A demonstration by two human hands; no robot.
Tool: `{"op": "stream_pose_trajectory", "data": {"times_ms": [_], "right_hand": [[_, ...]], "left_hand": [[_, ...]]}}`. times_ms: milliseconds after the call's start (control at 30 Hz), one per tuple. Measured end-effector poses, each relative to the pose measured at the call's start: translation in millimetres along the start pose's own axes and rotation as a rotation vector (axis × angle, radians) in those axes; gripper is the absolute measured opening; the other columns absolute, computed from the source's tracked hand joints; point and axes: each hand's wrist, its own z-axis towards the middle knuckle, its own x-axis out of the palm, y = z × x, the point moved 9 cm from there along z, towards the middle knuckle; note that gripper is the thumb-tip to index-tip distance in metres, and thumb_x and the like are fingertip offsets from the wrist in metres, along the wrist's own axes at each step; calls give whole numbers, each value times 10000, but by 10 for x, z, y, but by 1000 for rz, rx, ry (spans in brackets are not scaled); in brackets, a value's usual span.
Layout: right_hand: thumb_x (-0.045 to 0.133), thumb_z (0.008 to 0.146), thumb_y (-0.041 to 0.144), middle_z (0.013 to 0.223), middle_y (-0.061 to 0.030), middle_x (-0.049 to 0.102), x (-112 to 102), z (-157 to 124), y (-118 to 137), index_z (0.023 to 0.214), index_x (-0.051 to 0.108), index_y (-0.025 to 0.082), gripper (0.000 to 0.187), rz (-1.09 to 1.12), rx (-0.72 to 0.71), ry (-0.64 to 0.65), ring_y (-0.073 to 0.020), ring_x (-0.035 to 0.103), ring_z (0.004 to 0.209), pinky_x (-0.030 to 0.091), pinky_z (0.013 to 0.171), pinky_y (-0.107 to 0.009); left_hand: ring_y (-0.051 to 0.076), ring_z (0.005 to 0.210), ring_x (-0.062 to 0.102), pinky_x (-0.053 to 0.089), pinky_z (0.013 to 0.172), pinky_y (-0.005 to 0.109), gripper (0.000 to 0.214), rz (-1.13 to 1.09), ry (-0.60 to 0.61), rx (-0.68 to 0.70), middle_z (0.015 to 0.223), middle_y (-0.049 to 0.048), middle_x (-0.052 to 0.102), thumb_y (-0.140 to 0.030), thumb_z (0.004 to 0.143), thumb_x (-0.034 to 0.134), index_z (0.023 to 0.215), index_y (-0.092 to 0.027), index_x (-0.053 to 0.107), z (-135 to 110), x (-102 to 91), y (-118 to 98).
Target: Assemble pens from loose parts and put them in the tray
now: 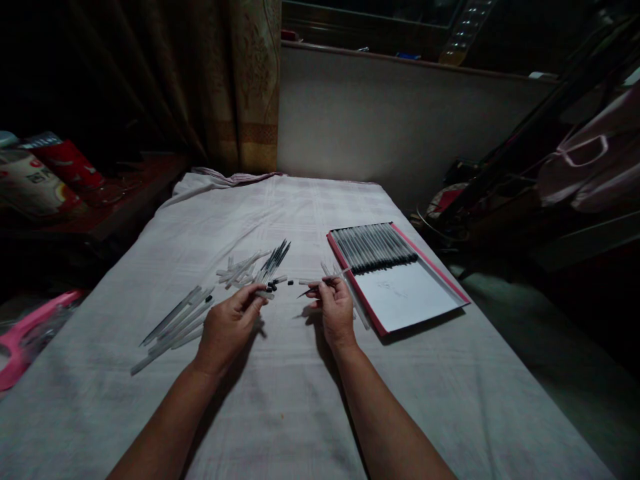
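Note:
My left hand [231,327] is closed, thumb and fingers pinching a short translucent pen cap [266,295]. Facing it, my right hand [337,312] grips a thin pen refill [303,294] whose dark tip points left. Just beyond my left hand lie a bundle of dark-tipped refills [278,259], a heap of clear caps [243,270] and several small black plugs [271,287]. To the left, clear pen barrels [180,323] are spread on the cloth. More clear pieces [361,313] lie beside my right hand, partly hidden by it.
A red-edged box lid [425,293] holds a row of pens [373,247] at its far end. The bed or table wears a pale checked cloth [280,413]. Pink-handled scissors or a similar item [30,330] sits at the left edge. A dark side table [125,207] holds containers.

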Motion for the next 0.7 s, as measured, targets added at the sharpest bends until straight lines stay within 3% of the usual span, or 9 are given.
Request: {"op": "stream_pose_trajectory", "data": {"times_ms": [133,233,367,467,700], "right_hand": [[721,764,419,792,-25,740,31,-106,145,903,501,211,333,14,-87,6,-130,701,619,509,417,-162],[699,804,408,810,-24,740,62,-191,200,934,497,213,310,24,-116,9,-132,711,639,518,428,-162],[681,837,391,824,-25,740,121,-266,222,939,490,215,280,20,-132,26,-133,716,649,533,447,-170],[671,853,393,850,-34,744,164,-294,194,947,490,215,271,18,-123,55,-137,719,670,539,457,-176],[682,838,384,859,-34,737,261,-350,121,917,537,212,238,-21,-93,132,-138,704,691,547,492,-195]], "left_hand": [[212,770,689,474,643,287,328,533,-122,351,865,62,757,-422,955,487,1012,-233,749,-175,-19,-288],[217,749,648,440,621,302,316,717,-132,443,822,59,704,-388,971,472,980,-227,744,-236,31,-397],[244,859,642,443,745,349,289,732,-144,553,955,82,716,-339,978,465,982,-198,717,-285,74,-513],[239,791,637,427,734,359,290,718,-125,612,894,70,732,-318,992,439,981,-180,693,-319,123,-552],[236,743,638,432,687,356,316,679,-102,588,852,69,728,-328,1003,405,991,-188,688,-344,156,-570]]}}
